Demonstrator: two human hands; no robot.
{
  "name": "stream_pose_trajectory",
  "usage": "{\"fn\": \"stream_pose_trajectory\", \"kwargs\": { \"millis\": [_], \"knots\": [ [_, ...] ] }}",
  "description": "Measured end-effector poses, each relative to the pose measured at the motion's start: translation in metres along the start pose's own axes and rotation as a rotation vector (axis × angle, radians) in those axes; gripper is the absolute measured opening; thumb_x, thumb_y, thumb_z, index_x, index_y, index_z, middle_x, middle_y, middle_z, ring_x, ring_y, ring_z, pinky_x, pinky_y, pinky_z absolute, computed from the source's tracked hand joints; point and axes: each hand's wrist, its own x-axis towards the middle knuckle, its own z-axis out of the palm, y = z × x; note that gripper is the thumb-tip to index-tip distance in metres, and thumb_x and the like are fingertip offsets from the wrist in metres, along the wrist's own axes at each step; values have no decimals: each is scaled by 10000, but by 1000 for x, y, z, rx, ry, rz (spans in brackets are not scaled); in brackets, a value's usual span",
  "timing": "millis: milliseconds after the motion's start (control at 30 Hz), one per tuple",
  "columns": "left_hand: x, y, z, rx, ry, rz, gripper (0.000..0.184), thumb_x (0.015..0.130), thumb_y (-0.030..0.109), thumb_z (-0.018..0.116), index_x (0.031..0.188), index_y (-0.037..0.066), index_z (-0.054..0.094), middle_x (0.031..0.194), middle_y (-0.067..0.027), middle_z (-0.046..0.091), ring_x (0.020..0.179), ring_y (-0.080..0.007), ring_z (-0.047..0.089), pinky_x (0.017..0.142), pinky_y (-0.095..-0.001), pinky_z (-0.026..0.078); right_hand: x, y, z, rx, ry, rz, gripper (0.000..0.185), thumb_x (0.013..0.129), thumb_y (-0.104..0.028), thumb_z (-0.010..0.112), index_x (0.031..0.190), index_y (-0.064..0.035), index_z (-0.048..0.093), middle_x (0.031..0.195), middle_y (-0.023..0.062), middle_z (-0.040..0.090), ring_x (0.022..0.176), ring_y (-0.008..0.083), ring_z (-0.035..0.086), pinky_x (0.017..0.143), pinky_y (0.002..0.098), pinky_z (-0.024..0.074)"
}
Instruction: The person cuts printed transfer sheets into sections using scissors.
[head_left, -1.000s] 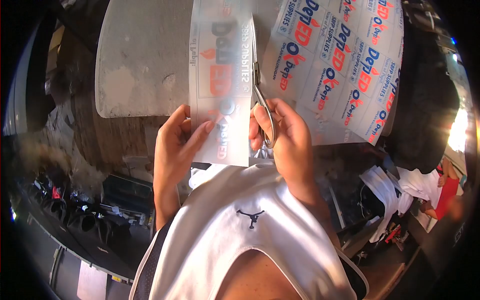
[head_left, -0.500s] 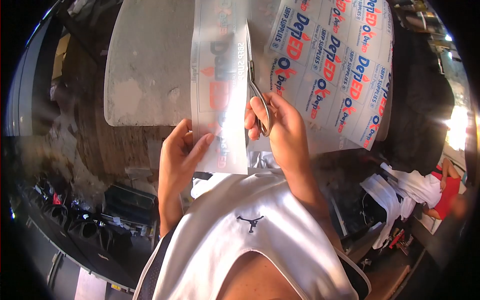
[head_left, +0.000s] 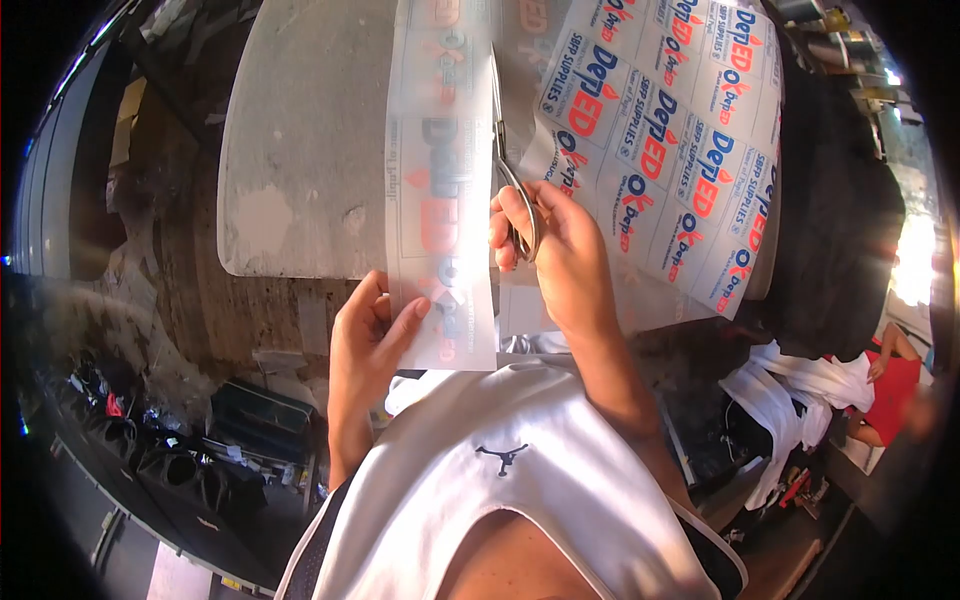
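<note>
My left hand (head_left: 375, 325) pinches the near end of a long translucent strip (head_left: 440, 215) between thumb and fingers. Faint reversed red and blue lettering shows through the strip. In my right hand (head_left: 565, 235) is a pair of metal scissors (head_left: 501, 148), its handles within my fingers. The blades point away from me along the strip's right edge; their tips are hard to make out. To the right lies the larger printed sheet (head_left: 680, 150), covered in repeated "DepED" and "SBFP SUPPLIES" lettering.
Beneath the sheets is a worn grey tabletop (head_left: 300, 150) with rounded corners. A dark bag-like case (head_left: 262, 420) sits at lower left. On the right, dark cloth (head_left: 840, 220) hangs beside the table, and another person in red (head_left: 893, 395) is near white cloth (head_left: 765, 385).
The tabletop, sheets and my left hand appear slightly lower in view. My right hand stays at nearly the same height, so the scissors sit a little farther along the strip's edge.
</note>
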Motion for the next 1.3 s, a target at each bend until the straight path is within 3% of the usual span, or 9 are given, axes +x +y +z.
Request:
{"fn": "stream_pose_trajectory", "kwargs": {
  "millis": [167,267,700,900,1300],
  "knots": [
    [-2,-4,5,12,-5,-16,149,1027,85,691,1112,-5,608,820,-36,707,706,-24,577,588,-197,411,7,-5,0,1,3,-5,323,1073,-301,641,1018,17,650,799,44,650,651,102,578,640,243,475],
    [-3,-3,10,58,11,-49,146,1027,101,690,1086,5,597,766,-8,657,651,-23,483,565,-220,359,12,-4,1,-12,11,0,317,1073,-296,642,1017,16,650,799,47,650,653,102,581,636,244,476],
    [0,-2,14,33,34,-42,146,1037,80,679,1027,18,547,802,-19,683,657,-3,496,561,-189,358,19,-4,2,11,14,27,313,1077,-306,635,1040,5,645,816,51,660,660,109,600,643,241,490],
    [1,-4,14,26,13,-62,154,1037,97,686,1031,18,554,811,-15,689,673,2,514,566,-187,366,23,-8,6,26,25,24,273,1085,-267,631,981,-18,594,806,59,676,650,98,617,626,238,497],
    [1,-2,12,51,8,-57,206,1035,128,702,989,27,529,773,-2,660,649,5,478,550,-188,342,31,-4,9,24,6,-47,342,1084,-338,619,1023,-3,649,836,56,670,667,117,611,658,248,488]
  ]
}}
